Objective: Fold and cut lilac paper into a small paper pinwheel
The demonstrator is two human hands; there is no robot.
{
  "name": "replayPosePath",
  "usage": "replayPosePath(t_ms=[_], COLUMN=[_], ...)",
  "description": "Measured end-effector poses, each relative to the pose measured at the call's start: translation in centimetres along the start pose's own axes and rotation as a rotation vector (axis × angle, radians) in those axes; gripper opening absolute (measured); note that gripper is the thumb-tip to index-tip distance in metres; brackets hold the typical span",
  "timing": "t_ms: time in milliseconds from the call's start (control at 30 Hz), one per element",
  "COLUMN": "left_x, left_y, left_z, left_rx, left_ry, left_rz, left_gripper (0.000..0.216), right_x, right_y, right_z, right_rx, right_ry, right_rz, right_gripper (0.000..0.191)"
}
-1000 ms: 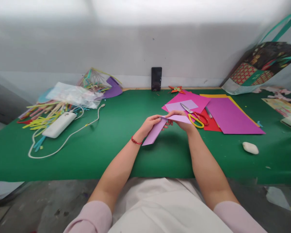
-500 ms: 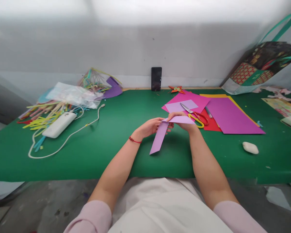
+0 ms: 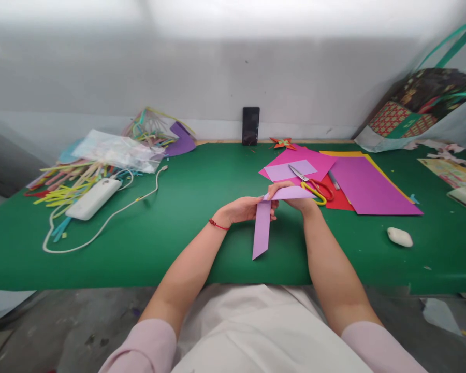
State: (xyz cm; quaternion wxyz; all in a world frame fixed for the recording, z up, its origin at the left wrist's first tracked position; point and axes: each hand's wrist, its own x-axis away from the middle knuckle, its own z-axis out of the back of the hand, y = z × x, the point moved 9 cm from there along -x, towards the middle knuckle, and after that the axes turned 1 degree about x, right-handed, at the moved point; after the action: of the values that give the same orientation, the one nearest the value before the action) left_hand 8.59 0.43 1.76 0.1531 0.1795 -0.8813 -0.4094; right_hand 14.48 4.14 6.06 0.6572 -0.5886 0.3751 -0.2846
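Note:
Both my hands grip a lilac paper strip (image 3: 261, 230) above the green table, bent at a fold so that one arm hangs toward me and the other points right. My left hand (image 3: 244, 208), with a red cord bracelet at the wrist, pinches the strip near the bend. My right hand (image 3: 281, 192) holds it at the same bend, thumb on top; its palm is partly hidden under the right-pointing arm. Just beyond that arm lie scissors (image 3: 321, 189) with red and yellow handles. Behind them a lilac paper sheet (image 3: 285, 169) rests on magenta paper (image 3: 322, 161).
Purple paper (image 3: 376, 186) lies over yellow sheets at right, near a white case (image 3: 399, 237). A phone (image 3: 250, 126) leans on the wall beside an orange paper star (image 3: 283, 143). At left are a white power bank (image 3: 93, 198), its cable and colored paper strips (image 3: 68, 190).
The hanging arm of the lilac strip has swung right and now points more nearly straight toward me. My left hand has shifted slightly toward me; both hands keep their hold at the bend.

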Motion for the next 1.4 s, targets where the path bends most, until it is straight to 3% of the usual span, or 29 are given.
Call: replayPosePath(t_ms=[367,600,733,967,1067,1133,1267,1400], left_x=[-0.4,-1.2,-1.3,-0.2,0.1,0.3,0.7,0.7], left_y=[-0.2,0.6,1.4,3.5,4.1,4.2,4.4,4.3], left_z=[0.0,0.4,0.4,2.2,2.6,2.9,4.0,4.4], left_rx=[0.001,0.021,-0.01,-0.104,-0.202,-0.274,-0.387,-0.423], left_ry=[0.036,0.198,0.287,0.488,0.552,0.607,0.718,0.715], left_rz=[-0.065,-0.224,-0.301,-0.478,-0.509,-0.522,-0.533,-0.536], left_gripper=[0.031,0.027,0.027,0.024,0.023,0.022,0.019,0.019], right_x=[0.3,0.4,0.0,-0.5,-1.0,-1.2,-1.2,-1.1], right_y=[-0.7,-0.1,0.3,-0.4,-0.3,-0.1,0.9,0.9], right_z=[-0.1,1.1,0.9,1.2,-0.2,-0.4,0.0,0.1], right_rx=[-0.06,-0.021,-0.067,-0.085,-0.069,-0.042,-0.046,-0.038], right_ry=[0.014,0.174,0.155,0.226,0.235,0.322,0.487,0.508], right_rz=[-0.031,-0.097,-0.096,0.031,0.004,-0.011,-0.046,-0.026], right_gripper=[0.019,0.01,0.024,0.024,0.038,0.045,0.048,0.049])
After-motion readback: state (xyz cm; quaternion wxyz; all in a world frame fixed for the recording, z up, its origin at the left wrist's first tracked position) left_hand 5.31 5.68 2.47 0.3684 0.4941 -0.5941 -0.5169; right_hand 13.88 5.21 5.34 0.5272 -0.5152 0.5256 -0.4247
